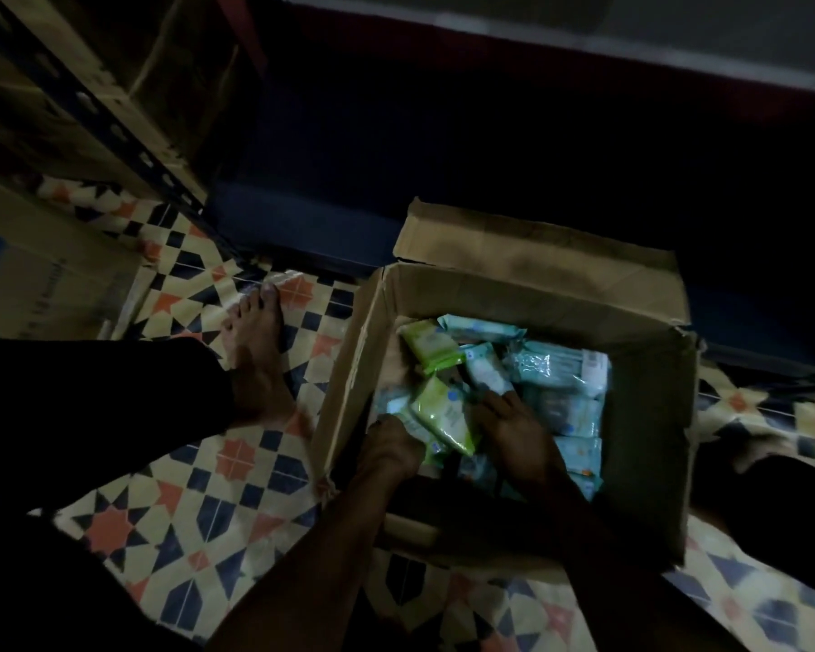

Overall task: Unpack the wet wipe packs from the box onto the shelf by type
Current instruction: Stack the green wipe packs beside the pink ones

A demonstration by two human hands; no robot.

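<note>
Both hands reach into the open box [528, 294], which stands on the tiled floor [198, 501]. The left hand [391, 447] curls its fingers round a green pack [443, 416] at the box's 9 o'clock side. The right hand [514, 425] lies at its 3 o'clock, fingers spread flat on blue packs [561, 369]. A bare foot [255, 350] stands at the box's 9 o'clock.

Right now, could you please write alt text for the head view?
Both hands reach into an open cardboard box on a patterned floor; the left hand and right hand flank a green wipe pack lying among pale blue packs.
</note>
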